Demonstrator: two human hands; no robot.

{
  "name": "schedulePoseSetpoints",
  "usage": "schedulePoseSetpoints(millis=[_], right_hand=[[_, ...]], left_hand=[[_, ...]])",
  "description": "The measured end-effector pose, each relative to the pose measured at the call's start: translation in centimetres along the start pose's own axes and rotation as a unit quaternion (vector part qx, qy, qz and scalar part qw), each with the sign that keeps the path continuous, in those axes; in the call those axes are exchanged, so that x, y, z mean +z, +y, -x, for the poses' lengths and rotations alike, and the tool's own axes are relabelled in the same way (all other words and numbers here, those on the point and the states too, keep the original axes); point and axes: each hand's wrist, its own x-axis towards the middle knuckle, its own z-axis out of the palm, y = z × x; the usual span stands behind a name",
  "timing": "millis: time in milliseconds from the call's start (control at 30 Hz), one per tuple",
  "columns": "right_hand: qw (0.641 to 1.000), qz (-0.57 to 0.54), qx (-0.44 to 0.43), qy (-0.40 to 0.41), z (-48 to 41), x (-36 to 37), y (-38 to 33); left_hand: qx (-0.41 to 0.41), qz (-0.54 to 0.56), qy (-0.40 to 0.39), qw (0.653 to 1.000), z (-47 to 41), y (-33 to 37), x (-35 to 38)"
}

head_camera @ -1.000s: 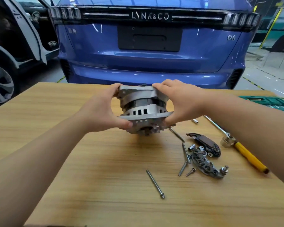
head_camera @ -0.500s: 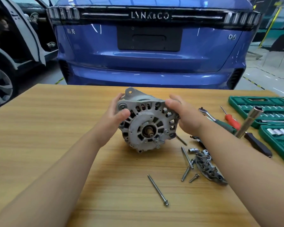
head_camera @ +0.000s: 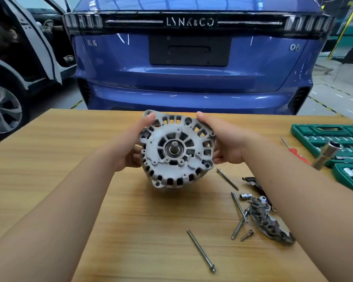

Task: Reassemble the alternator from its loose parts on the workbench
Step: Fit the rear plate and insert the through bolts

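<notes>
The left hand [head_camera: 130, 148] and right hand [head_camera: 227, 142] grip the alternator [head_camera: 177, 149] by its sides over the surface [head_camera: 49, 143], its housing seemingly closed, but long bolts [head_camera: 201, 251], a screw [head_camera: 247, 235] and a metal plate [head_camera: 271, 224] lie loose, unfitted.

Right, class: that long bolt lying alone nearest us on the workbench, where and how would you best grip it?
Probably pinch the long bolt mid-shaft from above, gripping across its length: it lies flat on the workbench, apart from the other parts.
</notes>
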Motion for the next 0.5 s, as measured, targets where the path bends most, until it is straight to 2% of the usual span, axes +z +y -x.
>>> schedulePoseSetpoints(millis=[67, 100, 133, 200, 267, 333, 367, 433, 500], right_hand=[[0.998, 0.053, 0.036, -0.001, -0.6, -0.6, -0.9], [0.994, 0.097, 0.037, 0.017, -1.0, -0.9, -1.3], [0.988, 0.146, 0.011, 0.048, -1.3, -0.9, -1.6], [0.972, 0.193, -0.093, 0.101, -1.8, -0.5, -2.2], [0.976, 0.139, -0.136, 0.102, -2.2, 0.1, -2.0], [0.988, 0.053, -0.120, 0.085, -2.2, 0.4, -0.9], [0.992, 0.010, -0.103, 0.075, -2.0, 0.6, -0.3], [0.994, -0.036, -0.084, 0.068, -1.7, 1.1, 0.0], [0.993, -0.037, -0.086, 0.077, -1.2, 1.5, -0.1]], left_hand=[[-0.054, -0.024, -0.012, 0.998, -0.9, 1.4, -0.2], [-0.060, -0.050, 0.007, 0.997, -1.4, 2.0, -0.3], [-0.054, -0.078, 0.049, 0.994, -1.8, 2.5, -0.3], [-0.012, -0.083, 0.109, 0.990, -2.3, 2.5, 0.1], [0.019, 0.014, 0.067, 0.997, -2.2, 1.2, 0.7], [0.084, 0.143, 0.016, 0.986, -1.2, -0.7, 1.9], [0.119, 0.181, 0.018, 0.976, -0.7, -1.9, 2.5], [0.184, 0.225, 0.057, 0.955, 0.2, -4.1, 3.9], [0.227, 0.208, 0.141, 0.941, 1.2, -5.8, 5.7]])
